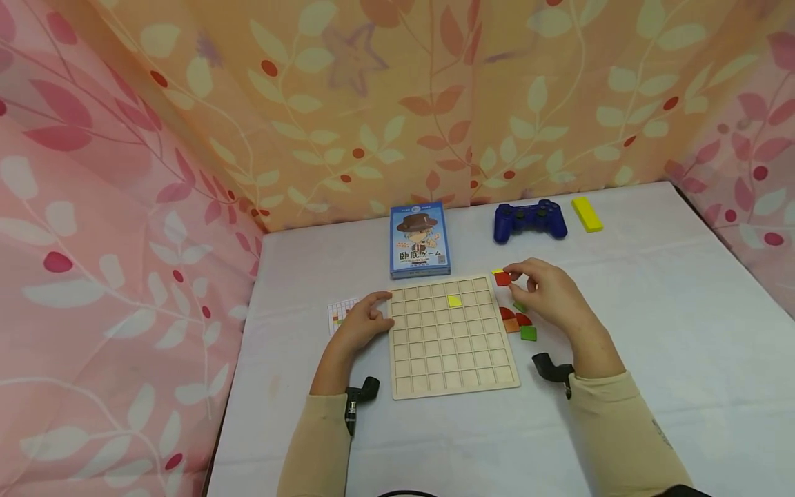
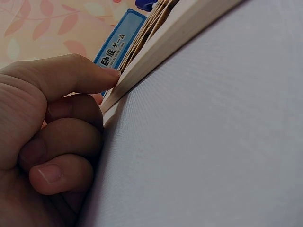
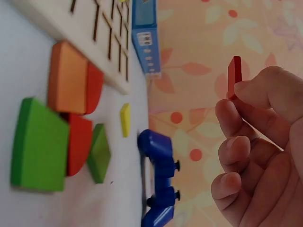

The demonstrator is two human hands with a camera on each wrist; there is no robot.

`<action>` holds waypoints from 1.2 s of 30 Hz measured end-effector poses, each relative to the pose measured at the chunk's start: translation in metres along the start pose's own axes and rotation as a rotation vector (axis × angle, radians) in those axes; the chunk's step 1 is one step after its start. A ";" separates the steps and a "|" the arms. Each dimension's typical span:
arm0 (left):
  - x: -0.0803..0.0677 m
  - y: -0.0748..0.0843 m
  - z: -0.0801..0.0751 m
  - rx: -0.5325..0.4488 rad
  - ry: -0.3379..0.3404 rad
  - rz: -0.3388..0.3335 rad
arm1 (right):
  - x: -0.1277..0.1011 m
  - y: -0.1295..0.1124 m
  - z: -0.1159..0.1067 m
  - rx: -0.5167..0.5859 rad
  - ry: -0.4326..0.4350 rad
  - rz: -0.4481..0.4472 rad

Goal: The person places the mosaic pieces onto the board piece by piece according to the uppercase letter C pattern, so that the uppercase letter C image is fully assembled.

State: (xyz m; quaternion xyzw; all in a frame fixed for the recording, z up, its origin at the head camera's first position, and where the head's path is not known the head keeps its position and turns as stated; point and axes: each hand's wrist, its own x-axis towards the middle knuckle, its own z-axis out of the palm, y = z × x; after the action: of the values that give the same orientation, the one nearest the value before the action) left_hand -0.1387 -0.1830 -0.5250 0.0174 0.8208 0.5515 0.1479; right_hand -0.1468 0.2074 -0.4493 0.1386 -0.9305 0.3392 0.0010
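Note:
A pale wooden grid board [image 1: 450, 335] lies on the white table, with one yellow square tile [image 1: 455, 301] set in a cell near its top. My left hand [image 1: 366, 321] rests against the board's left edge [image 2: 156, 56], its forefinger on the top corner and the other fingers curled. My right hand [image 1: 546, 290] is raised just right of the board's upper right corner and pinches a red square tile [image 1: 502, 279] [image 3: 234, 75] between thumb and forefinger. Below that hand lie loose tiles: orange [image 3: 68, 78], red [image 3: 80, 142] and green [image 3: 38, 144].
A blue card box [image 1: 419, 239] stands behind the board. A blue game controller [image 1: 530, 219] and a yellow block [image 1: 586, 214] lie at the back right. A small gridded pattern card [image 1: 340, 314] lies left of my left hand. Floral curtains enclose the table.

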 end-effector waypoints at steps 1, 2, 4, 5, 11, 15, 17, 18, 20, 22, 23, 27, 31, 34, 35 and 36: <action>0.000 0.000 0.000 -0.003 -0.001 -0.002 | 0.000 -0.003 -0.001 -0.001 0.007 -0.008; 0.000 0.000 -0.001 -0.005 -0.002 -0.003 | 0.001 -0.006 -0.001 -0.002 0.017 -0.018; 0.000 -0.001 -0.001 -0.007 -0.005 0.000 | 0.001 -0.011 -0.002 0.001 0.036 -0.039; 0.001 -0.002 -0.001 -0.011 -0.008 0.005 | 0.001 -0.013 -0.003 0.005 0.047 -0.052; 0.001 -0.002 -0.001 -0.026 -0.024 0.018 | 0.004 -0.023 -0.001 0.036 0.087 -0.078; 0.001 -0.002 -0.001 -0.034 -0.027 0.015 | 0.005 -0.032 0.001 0.046 0.078 -0.052; 0.001 -0.002 -0.001 -0.036 -0.026 0.012 | 0.005 -0.036 0.003 0.058 0.078 -0.048; 0.001 -0.002 -0.001 -0.038 -0.024 0.012 | 0.005 -0.038 0.004 0.061 0.081 -0.053; 0.001 -0.002 -0.001 -0.035 -0.021 0.009 | 0.006 -0.041 0.006 0.072 0.091 -0.073; 0.001 -0.002 -0.001 -0.034 -0.020 0.008 | 0.006 -0.044 0.008 0.086 0.107 -0.101; 0.001 -0.002 -0.001 -0.034 -0.020 0.008 | 0.006 -0.046 0.009 0.090 0.116 -0.119; 0.001 -0.002 0.000 -0.029 -0.022 0.007 | 0.006 -0.055 0.015 0.105 0.135 -0.184; 0.001 -0.002 0.000 -0.018 -0.023 0.012 | 0.005 -0.064 0.021 0.137 0.131 -0.220; 0.002 -0.002 0.000 -0.017 -0.026 0.015 | 0.005 -0.070 0.027 0.172 0.115 -0.217; 0.002 -0.003 -0.001 -0.019 -0.026 0.015 | 0.004 -0.072 0.029 0.180 0.108 -0.215; 0.003 -0.003 -0.001 -0.019 -0.026 0.015 | 0.004 -0.074 0.030 0.189 0.103 -0.216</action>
State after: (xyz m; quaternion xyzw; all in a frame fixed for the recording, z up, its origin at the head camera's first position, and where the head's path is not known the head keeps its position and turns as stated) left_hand -0.1409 -0.1845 -0.5282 0.0294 0.8132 0.5603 0.1545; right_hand -0.1289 0.1329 -0.4256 0.2200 -0.8727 0.4299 0.0720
